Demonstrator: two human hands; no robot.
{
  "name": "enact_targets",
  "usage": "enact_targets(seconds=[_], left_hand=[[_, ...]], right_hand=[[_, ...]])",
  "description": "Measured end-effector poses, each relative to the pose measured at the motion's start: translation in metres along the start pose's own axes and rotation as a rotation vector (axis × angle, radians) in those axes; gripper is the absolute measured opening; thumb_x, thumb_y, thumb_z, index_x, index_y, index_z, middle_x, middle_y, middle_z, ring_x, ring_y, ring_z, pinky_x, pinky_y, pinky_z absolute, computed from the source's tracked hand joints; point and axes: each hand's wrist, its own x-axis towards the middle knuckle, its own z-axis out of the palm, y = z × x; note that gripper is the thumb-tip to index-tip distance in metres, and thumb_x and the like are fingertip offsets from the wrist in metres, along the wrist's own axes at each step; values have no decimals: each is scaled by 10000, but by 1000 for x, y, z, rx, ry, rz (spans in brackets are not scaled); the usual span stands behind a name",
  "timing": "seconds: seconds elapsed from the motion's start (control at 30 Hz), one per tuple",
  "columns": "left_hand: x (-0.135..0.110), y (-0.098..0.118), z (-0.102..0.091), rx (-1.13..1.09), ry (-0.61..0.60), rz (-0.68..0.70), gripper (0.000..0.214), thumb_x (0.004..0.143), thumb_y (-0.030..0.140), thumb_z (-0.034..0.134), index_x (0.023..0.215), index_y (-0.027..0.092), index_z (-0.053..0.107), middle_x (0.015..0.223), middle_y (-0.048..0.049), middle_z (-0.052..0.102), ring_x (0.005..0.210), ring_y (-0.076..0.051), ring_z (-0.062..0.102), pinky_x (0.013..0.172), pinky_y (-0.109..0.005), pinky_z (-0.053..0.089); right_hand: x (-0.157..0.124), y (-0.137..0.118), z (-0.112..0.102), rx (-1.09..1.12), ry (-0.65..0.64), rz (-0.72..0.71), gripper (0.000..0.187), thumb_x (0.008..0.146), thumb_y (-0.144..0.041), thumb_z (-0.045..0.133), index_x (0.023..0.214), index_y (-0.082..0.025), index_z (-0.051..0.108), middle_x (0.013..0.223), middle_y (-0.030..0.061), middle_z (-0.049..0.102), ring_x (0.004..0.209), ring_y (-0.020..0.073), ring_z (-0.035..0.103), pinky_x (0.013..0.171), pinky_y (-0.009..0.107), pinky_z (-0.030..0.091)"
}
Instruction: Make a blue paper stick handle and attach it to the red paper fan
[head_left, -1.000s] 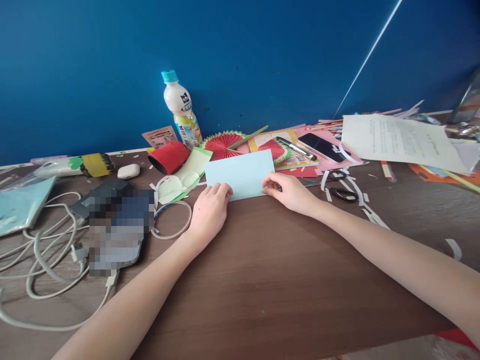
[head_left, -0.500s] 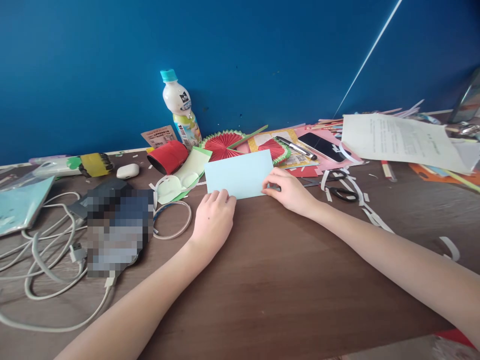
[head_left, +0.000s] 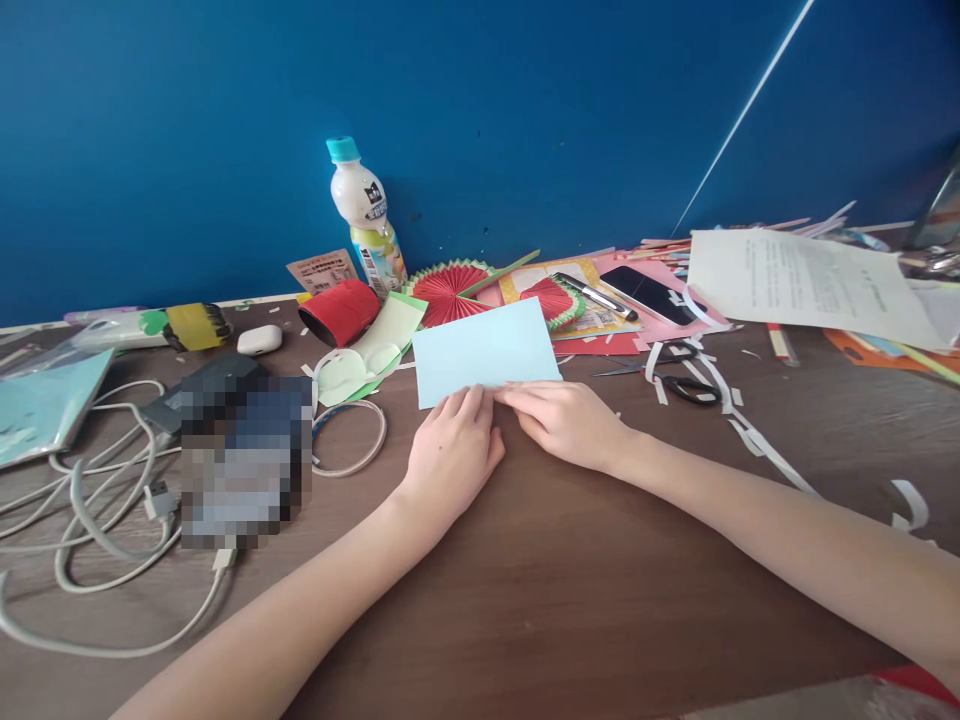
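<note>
A light blue sheet of paper (head_left: pixel 484 345) lies on the brown table, its near edge toward me. My left hand (head_left: pixel 454 445) rests on that edge near the middle, fingers stretched forward and thumb apart. From the right, my right hand (head_left: pixel 574 420) lays its outstretched fingers along the same edge, fingertips touching or nearly touching those of the left. Both hands press on the paper rather than grip it. Part of the near edge is hidden under the fingers. Just behind the sheet are red pleated paper fans (head_left: pixel 454 292) with green rims.
Black scissors (head_left: pixel 690 388) and white paper strips lie to the right. At left are white cables (head_left: pixel 67 520), a blurred-out device and a white earbud case (head_left: pixel 259 340). A bottle (head_left: pixel 367 220) stands by the blue wall, near a red roll (head_left: pixel 341 310). A phone (head_left: pixel 649 294) lies behind.
My right hand has slid left from the sheet's right corner to the middle of its near edge, fingers now extended. The left hand has shifted slightly right, its fingers straighter.
</note>
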Motion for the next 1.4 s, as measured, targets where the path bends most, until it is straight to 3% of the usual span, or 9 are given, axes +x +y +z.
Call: enact_targets(seconds=[0.2,0.43,0.53,0.67,0.83,1.0,1.17,1.27,1.4], left_hand=[[1,9,-13,105,-140,-129,383,875,213,351,1164,39,532,913,-146,585,880,-251,532,664,-334,462],[1,-11,-37,222,-352,-253,295,762,20,389,731,76,677,840,-174,595,887,-294,525,557,-308,421],[1,-15,-33,247,-253,-267,288,780,57,393,759,57,680,882,-195,612,912,-312,534,606,-347,456],[0,-8,-10,171,74,-124,396,847,153,358,1147,-26,544,1231,-242,511,1135,-316,477,906,-409,427],[-2,0,12,37,68,-42,405,865,180,340,1171,4,537,1194,-208,568,1116,-274,537,898,-354,471],[-3,-2,10,42,41,-64,401,857,166,337,1162,11,546,1212,-196,564,1118,-268,543,875,-332,494],[-3,0,8,55,27,-78,408,856,160,340,1191,14,522,1231,-183,554,1129,-248,537,881,-309,489],[-4,0,9,53,13,-81,412,865,162,323,1203,18,509,1247,-177,543,1136,-251,531,856,-315,495],[-4,-4,8,28,-5,-86,393,871,129,310,1202,49,506,1237,-149,559,1121,-232,542,759,-297,510]], right_hand=[[-1,0,0,-26,-46,105,311,828,-95,402,1007,-178,642,1081,41,671,887,168,662,723,263,507],[-1,-2,0,-56,-58,137,318,836,-116,389,1011,-196,643,1065,11,679,840,160,673,592,239,488],[0,-3,0,-83,-72,138,318,829,-109,394,1009,-192,643,1052,24,684,824,161,675,580,236,483],[-1,-3,1,-78,-69,118,323,841,-121,392,1056,-184,624,1081,53,671,891,172,661,671,256,510],[-1,-5,2,-20,-39,12,388,859,-102,332,1181,-102,549,1207,101,592,1157,188,519,975,345,426],[-1,-14,1,-22,-134,31,429,875,-128,292,1253,-73,486,1291,96,518,1181,165,496,974,310,427],[2,-15,-12,-229,-144,343,364,827,-161,365,1058,-188,644,974,59,704,814,205,658,590,292,467],[5,-8,-21,-368,-154,452,290,770,-191,430,862,-183,705,644,74,683,559,198,610,442,269,316],[5,5,-22,-440,-66,437,249,718,-184,443,603,-171,664,478,59,588,448,169,513,418,274,238]])
